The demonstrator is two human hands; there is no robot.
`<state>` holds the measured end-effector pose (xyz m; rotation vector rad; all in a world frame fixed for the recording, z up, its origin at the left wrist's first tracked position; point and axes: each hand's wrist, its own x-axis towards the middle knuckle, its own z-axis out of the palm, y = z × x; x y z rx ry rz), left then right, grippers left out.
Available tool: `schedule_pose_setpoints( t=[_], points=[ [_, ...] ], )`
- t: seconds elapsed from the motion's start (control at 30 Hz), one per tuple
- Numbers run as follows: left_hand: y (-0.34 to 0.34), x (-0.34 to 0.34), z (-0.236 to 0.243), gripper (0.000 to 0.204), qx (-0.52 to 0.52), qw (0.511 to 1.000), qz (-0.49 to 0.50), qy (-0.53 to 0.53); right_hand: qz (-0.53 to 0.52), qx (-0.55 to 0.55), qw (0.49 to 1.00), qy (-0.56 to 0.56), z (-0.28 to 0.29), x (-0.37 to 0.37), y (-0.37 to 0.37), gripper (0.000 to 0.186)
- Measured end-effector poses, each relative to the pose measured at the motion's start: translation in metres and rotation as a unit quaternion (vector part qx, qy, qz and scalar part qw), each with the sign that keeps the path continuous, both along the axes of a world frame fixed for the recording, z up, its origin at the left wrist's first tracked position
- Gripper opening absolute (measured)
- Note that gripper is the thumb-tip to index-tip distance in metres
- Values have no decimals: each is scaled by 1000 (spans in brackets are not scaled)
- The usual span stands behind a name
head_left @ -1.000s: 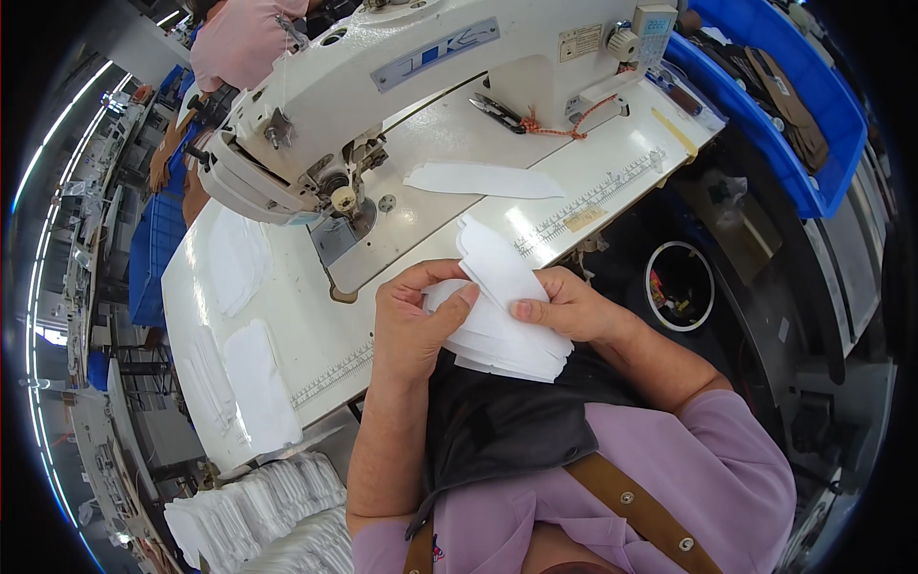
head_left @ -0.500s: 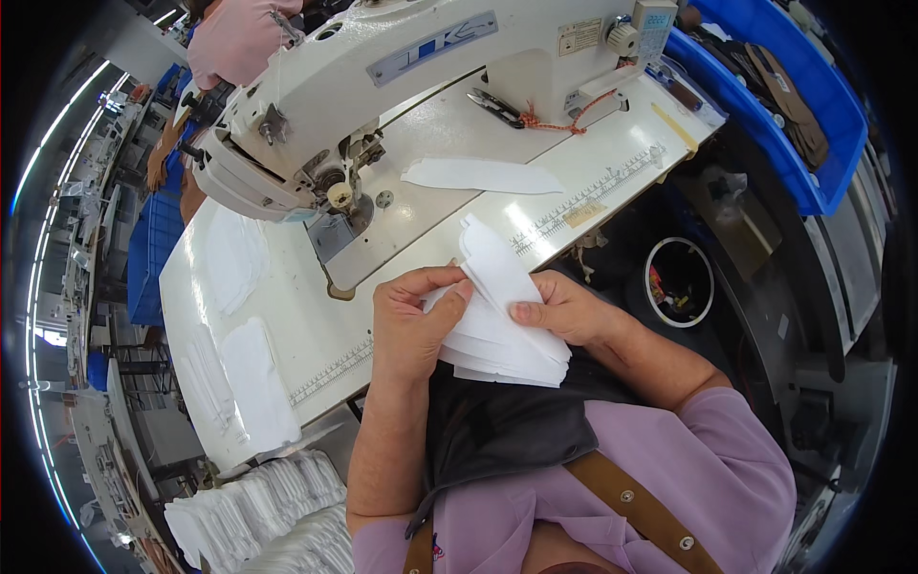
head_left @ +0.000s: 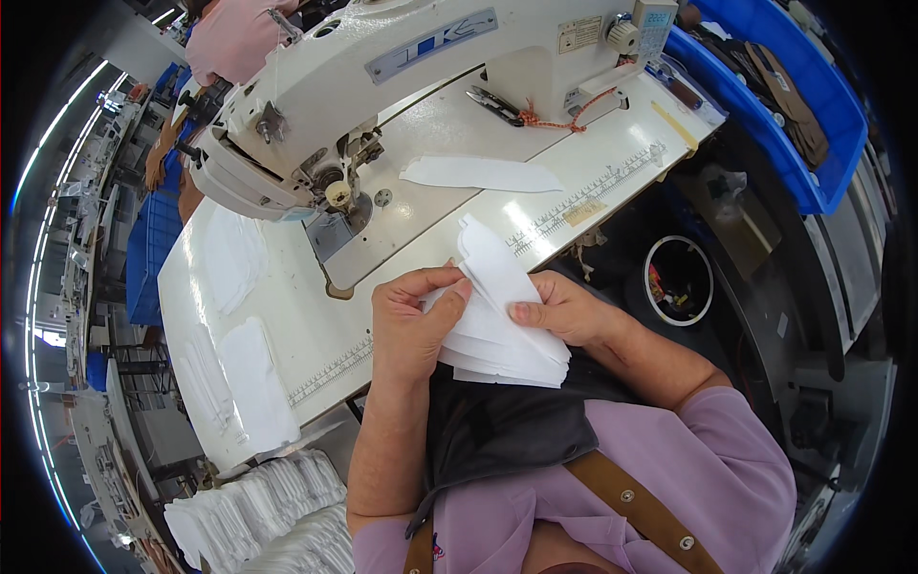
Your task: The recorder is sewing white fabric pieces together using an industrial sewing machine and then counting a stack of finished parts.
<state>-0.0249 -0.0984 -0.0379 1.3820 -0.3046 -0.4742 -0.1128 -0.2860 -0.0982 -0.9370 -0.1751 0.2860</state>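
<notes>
Closest to us are our purple shirt (head_left: 717,450), brown straps (head_left: 650,517) and black apron (head_left: 512,440). Just above the apron, in front of the surface (head_left: 402,263), we hold a sheaf of white pieces (head_left: 502,330) between both hands. It is plain, bright white and thin-layered; whether it is cloth or paper, we cannot tell. Its upper end is narrow with a rounded, notched tip leaning over the surface's front edge; the lower end spreads wider, the layers fanned in uneven steps. A slanting ridge runs down from near our left thumb, where one layer overlaps the next. Our left grip (head_left: 416,311) is clamped on the sheaf's left edge, thumb and forefinger nearly meeting; our right grip (head_left: 574,311) is closed on its right edge, thumb flat on top.

At lower left, beside the surface, sit bundled white stacks (head_left: 253,507). More white pieces (head_left: 256,383) lie on the surface's left part. Beyond our hands, a single white strip (head_left: 483,174) lies near the white sewing machine (head_left: 430,67). Dark snips (head_left: 494,107) with an orange cord (head_left: 559,127) rest behind it. Farther off, at upper left, is a person in pink (head_left: 229,40).
</notes>
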Motion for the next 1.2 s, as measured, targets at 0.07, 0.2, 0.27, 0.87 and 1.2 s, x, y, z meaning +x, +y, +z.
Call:
schedule_pose_setpoints(
  t=[0.07, 0.2, 0.27, 0.87, 1.2],
  points=[
    [-1, 0, 0, 12, 4, 1000, 1, -1, 1, 2, 1000, 1, 0, 0, 0, 44],
    [0, 0, 0, 13, -14, 1000, -6, 0, -2, 15, 1000, 1, -1, 0, 1, 44],
    [0, -1, 1, 13, -16, 1000, -6, -1, 0, 18, 1000, 1, 0, 0, 1, 44],
    [-3, -2, 6, 13, -12, 1000, 4, -13, -10, -9, 1000, -1, 2, 0, 0, 42],
    [-3, 1, 7, 30, -12, 999, -27, -34, -9, -44, 999, -6, 5, -3, 1, 40]
  ],
)
